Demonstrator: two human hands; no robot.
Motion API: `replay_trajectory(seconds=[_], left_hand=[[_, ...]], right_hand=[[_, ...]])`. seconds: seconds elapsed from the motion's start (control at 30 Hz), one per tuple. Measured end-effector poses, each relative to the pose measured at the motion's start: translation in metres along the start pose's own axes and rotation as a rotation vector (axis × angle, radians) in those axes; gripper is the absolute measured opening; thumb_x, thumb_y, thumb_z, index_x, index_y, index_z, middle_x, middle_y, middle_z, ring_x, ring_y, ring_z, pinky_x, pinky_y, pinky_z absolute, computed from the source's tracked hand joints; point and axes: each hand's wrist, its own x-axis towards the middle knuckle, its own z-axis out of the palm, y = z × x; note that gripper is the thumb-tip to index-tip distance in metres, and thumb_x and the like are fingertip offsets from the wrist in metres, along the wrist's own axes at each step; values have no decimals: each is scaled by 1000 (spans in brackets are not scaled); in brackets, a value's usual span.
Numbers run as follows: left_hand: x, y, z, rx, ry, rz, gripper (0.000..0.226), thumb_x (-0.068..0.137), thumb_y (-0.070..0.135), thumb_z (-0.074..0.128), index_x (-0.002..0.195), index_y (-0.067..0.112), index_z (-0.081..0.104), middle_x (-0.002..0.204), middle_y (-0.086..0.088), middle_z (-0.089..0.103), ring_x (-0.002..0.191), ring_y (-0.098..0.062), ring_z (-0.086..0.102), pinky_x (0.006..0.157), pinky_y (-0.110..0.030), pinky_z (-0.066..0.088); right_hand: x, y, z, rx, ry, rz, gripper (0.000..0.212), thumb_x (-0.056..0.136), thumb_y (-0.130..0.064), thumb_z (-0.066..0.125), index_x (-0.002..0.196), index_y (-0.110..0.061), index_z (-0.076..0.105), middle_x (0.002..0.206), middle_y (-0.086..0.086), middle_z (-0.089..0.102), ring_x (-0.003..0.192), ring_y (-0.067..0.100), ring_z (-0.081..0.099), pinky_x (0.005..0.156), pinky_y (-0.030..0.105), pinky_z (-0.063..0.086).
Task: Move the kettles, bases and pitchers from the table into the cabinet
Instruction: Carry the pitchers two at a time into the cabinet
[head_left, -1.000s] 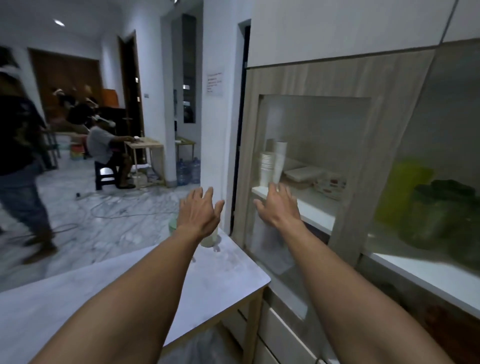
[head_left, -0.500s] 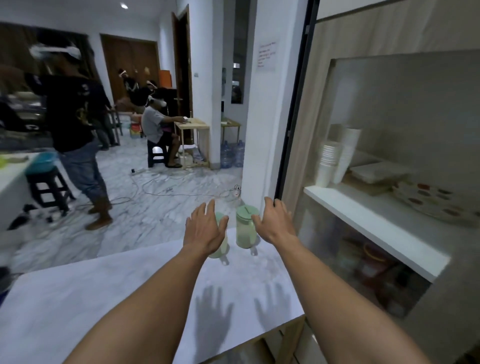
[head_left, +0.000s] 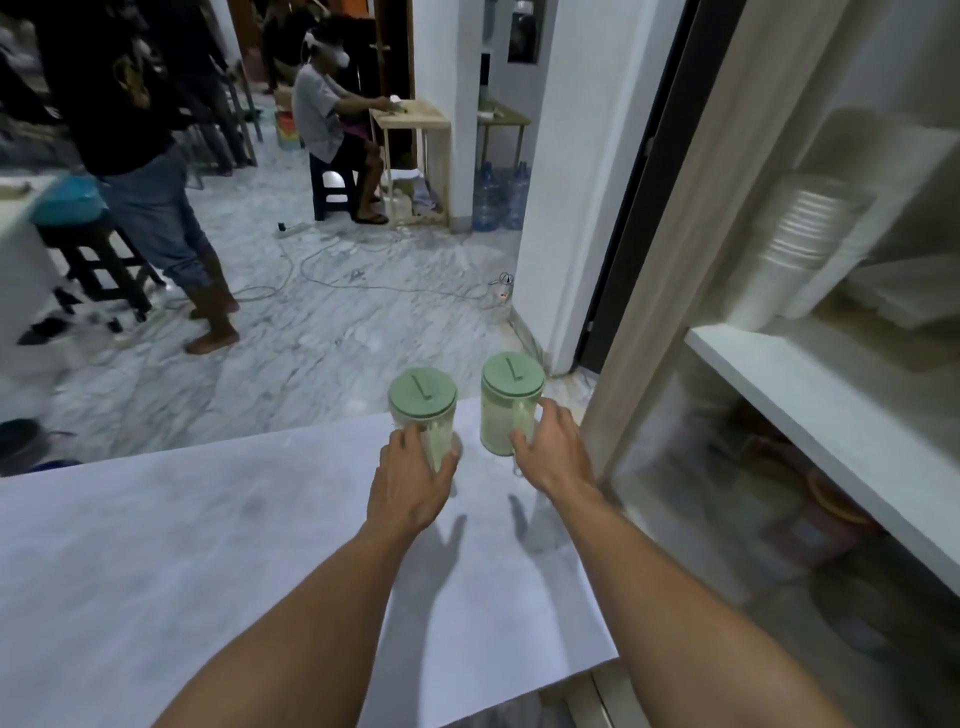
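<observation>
Two pale green pitchers with green lids stand side by side at the far edge of the white table (head_left: 218, 561). My left hand (head_left: 413, 480) is wrapped around the handle side of the left pitcher (head_left: 422, 402). My right hand (head_left: 553, 449) closes on the handle of the right pitcher (head_left: 506, 397). Both pitchers rest upright on the tabletop. The cabinet (head_left: 810, 395) with its white shelf is immediately to the right.
Stacked white cups (head_left: 795, 249) and trays sit on the cabinet's shelf, with blurred items below. Beyond the table lies a marble floor with cables; a person (head_left: 145, 156) stands there, another sits on a stool at a small wooden table (head_left: 410, 122). Water bottles (head_left: 498, 197) stand by the pillar.
The view swung from the cabinet down to the table. Both hands moved forward from open and hovering to closing on the two pitchers.
</observation>
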Motion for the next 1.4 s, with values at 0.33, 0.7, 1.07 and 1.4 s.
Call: replay_trajectory(seconds=[0.33,0.7,1.07,1.4], left_hand=[[30,-12,51,-310,52,-275,65,76,58,72,119,16,51,106,5,56,98,-20,57,80,-32,44],[47,-11,61,-369,144,-278,24,96,28,57,102,5,56,93,-7,62,84,-25,55,72,-29,38],[32,10,-7,-384,195,-176,10,90,16,53,92,7,53,85,-8,58,78,-28,57,67,-36,48],[-29,65,-110,-474,231,80,17,92,22,53,92,6,53,85,-7,57,76,-26,54,62,-33,41]], right_hand=[[41,20,51,389,-21,186,49,91,-35,68,126,-21,37,124,5,61,107,28,62,77,34,43],[56,25,70,457,-14,239,24,97,-33,58,106,-12,51,94,8,62,87,28,58,69,30,38],[13,-15,24,494,53,203,26,98,-30,50,113,-9,47,93,12,66,81,30,62,62,33,42],[-87,-83,-80,597,322,214,21,87,-27,60,99,-11,66,87,5,68,83,27,63,68,29,45]])
